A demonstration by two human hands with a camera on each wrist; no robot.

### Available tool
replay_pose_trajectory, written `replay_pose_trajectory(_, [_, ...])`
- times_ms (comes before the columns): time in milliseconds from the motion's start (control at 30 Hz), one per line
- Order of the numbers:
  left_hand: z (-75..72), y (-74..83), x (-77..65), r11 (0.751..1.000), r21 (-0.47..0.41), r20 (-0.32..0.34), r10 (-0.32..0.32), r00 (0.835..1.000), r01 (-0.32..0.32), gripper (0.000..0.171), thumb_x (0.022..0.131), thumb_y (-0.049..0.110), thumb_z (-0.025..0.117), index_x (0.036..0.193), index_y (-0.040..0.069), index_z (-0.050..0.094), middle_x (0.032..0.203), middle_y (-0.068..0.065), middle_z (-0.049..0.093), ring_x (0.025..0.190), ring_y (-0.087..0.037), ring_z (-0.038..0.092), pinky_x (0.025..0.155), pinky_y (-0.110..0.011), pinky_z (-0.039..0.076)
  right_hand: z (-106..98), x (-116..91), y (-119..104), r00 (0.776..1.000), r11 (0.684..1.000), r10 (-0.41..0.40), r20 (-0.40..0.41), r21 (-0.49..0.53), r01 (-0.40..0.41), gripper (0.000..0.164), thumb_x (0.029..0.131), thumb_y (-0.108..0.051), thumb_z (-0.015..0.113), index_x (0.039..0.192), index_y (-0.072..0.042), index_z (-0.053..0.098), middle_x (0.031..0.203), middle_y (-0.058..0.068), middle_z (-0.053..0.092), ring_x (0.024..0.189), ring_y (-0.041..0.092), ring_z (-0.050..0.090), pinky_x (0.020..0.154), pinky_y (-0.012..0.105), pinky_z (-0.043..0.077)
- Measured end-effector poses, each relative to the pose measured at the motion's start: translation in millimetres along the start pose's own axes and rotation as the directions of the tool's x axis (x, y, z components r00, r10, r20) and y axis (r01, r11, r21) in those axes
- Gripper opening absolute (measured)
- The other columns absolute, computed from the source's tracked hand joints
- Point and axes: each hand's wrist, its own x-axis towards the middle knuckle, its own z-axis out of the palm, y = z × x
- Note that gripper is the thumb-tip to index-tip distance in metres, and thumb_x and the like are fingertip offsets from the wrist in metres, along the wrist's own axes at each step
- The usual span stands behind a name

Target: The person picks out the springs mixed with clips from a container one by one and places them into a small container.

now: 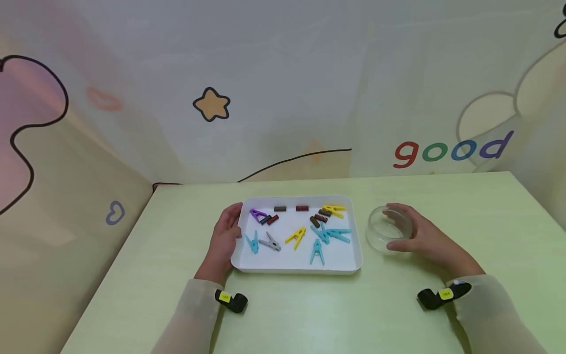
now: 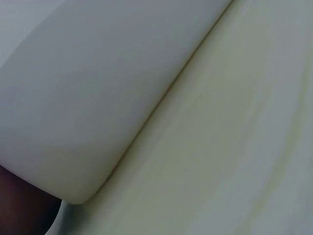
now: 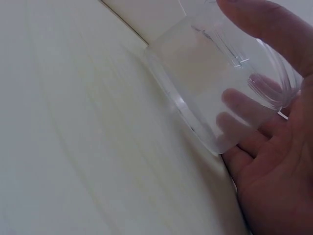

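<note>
A shallow white tray (image 1: pixel 283 263) lies on the table, holding small plastic clothespins and short coil springs. My left hand (image 1: pixel 224 238) grips the tray's left edge, thumb at the rim; the left wrist view shows the tray's outer wall (image 2: pixel 98 98) close up. Among the clothespins are a purple one (image 1: pixel 258 215), a grey one (image 1: pixel 270 242), a yellow one (image 1: pixel 296 237) and a light blue one (image 1: pixel 317 251). A dark spring (image 1: pixel 280 209) and a red spring (image 1: pixel 302 208) lie near the far rim. My right hand (image 1: pixel 422 236) holds a clear round jar (image 3: pixel 195 63) from its right side, fingers curled round it.
The pale yellow-green table (image 1: pixel 309 314) extends around the tray and jar. A printed cloth backdrop (image 1: pixel 283 98) stands behind the table and along its sides. Each forearm carries a black wrist camera, one on the left sleeve (image 1: pixel 190 309).
</note>
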Motion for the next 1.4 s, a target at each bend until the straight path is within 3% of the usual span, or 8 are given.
replay_pose_trajectory(300, [13.1, -1.9, 6.3, 1.000, 0.005, 0.034, 0.006, 0.999, -0.007, 0.071, 0.082, -0.010, 0.034, 0.139, 0.029, 0.044, 0.157, 0.009, 0.032, 0.147, -0.011, 0.025, 0.117, -0.032, 0.028, -13, -10, -1, 0.999, 0.998, 0.045, -0.019, -0.047, -0.046, 0.099, 0.078, -0.032, 0.080, 0.153, -0.024, 0.016, 0.156, 0.013, 0.033, 0.144, 0.040, 0.022, 0.107, 0.072, 0.024])
replay_pose_trajectory(500, [6.5, 7.3, 7.7, 0.999, 0.044, -0.001, -0.007, 1.000, 0.007, 0.069, 0.083, -0.011, 0.035, 0.139, 0.029, 0.045, 0.156, 0.010, 0.032, 0.147, -0.010, 0.026, 0.117, -0.031, 0.029, -12, 1, -6, 0.999, 0.997, 0.047, -0.005, -0.055, -0.047, 0.099, 0.078, -0.034, 0.080, 0.153, -0.028, 0.017, 0.157, 0.011, 0.032, 0.145, 0.038, 0.021, 0.107, 0.072, 0.022])
replay_pose_trajectory(667, [1.5, 17.0, 7.7, 0.991, 0.134, 0.017, 0.025, 1.000, -0.027, 0.065, 0.086, -0.008, 0.037, 0.141, 0.027, 0.044, 0.157, 0.009, 0.032, 0.147, -0.011, 0.025, 0.118, -0.032, 0.028, -11, 4, -9, 0.999, 0.998, 0.036, -0.012, -0.051, -0.037, 0.097, 0.078, -0.035, 0.080, 0.152, -0.027, 0.019, 0.156, 0.009, 0.033, 0.145, 0.036, 0.023, 0.108, 0.070, 0.023])
replay_pose_trajectory(867, [1.4, 25.5, 5.7, 0.963, 0.254, 0.051, 0.077, 0.996, -0.088, 0.058, 0.093, -0.002, 0.039, 0.143, 0.027, 0.041, 0.158, 0.008, 0.030, 0.149, -0.013, 0.022, 0.119, -0.036, 0.025, -11, 2, -8, 0.999, 0.998, 0.043, -0.011, -0.044, -0.043, 0.097, 0.078, -0.034, 0.080, 0.153, -0.028, 0.019, 0.156, 0.010, 0.033, 0.144, 0.037, 0.024, 0.108, 0.070, 0.024])
replay_pose_trajectory(1033, [0.5, 31.6, 4.1, 0.938, 0.335, 0.050, 0.073, 0.996, -0.086, 0.055, 0.096, 0.002, 0.041, 0.145, 0.027, 0.040, 0.159, 0.006, 0.027, 0.150, -0.018, 0.021, 0.120, -0.039, 0.023, -9, 1, -4, 0.999, 0.998, 0.050, 0.003, -0.029, -0.050, 0.098, 0.078, -0.034, 0.080, 0.154, -0.027, 0.017, 0.156, 0.010, 0.032, 0.144, 0.037, 0.023, 0.108, 0.069, 0.025])
replay_pose_trajectory(1400, [-4.2, 48.6, -4.8, 0.863, 0.474, 0.112, 0.139, 0.984, -0.176, 0.055, 0.096, 0.004, 0.045, 0.149, 0.018, 0.037, 0.158, -0.002, 0.031, 0.149, -0.020, 0.022, 0.121, -0.039, 0.021, -2, 2, 2, 0.998, 0.997, 0.069, 0.010, -0.047, -0.068, 0.101, 0.077, -0.037, 0.080, 0.154, -0.029, 0.015, 0.157, 0.011, 0.031, 0.144, 0.039, 0.023, 0.105, 0.072, 0.026])
